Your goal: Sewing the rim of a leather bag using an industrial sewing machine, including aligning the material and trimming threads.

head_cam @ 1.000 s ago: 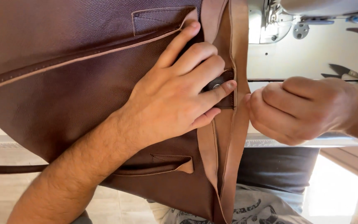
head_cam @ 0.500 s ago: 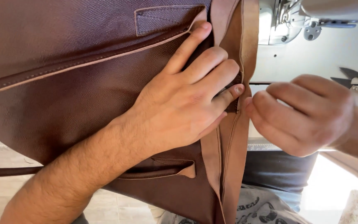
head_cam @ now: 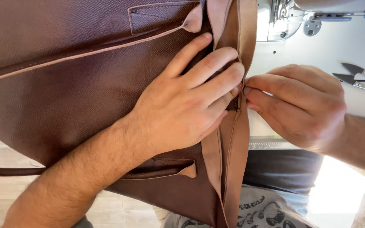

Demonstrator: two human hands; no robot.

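Two hands pinching one seam of a brown leather bag (head_cam: pixel 64 84).
Left hand (head_cam: pixel 182 105) pressed flat, fingers spread, steadying; right hand (head_cam: pixel 300 105) fingertips closed on the tan edge (head_cam: pixel 237 139).

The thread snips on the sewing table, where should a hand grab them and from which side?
Take the thread snips by the wide silver body at the right, coming from the right edge of the white table. Their dark pointed blades face left toward the right hand, so the blunt end looks safer. The far end is cut off by the frame.
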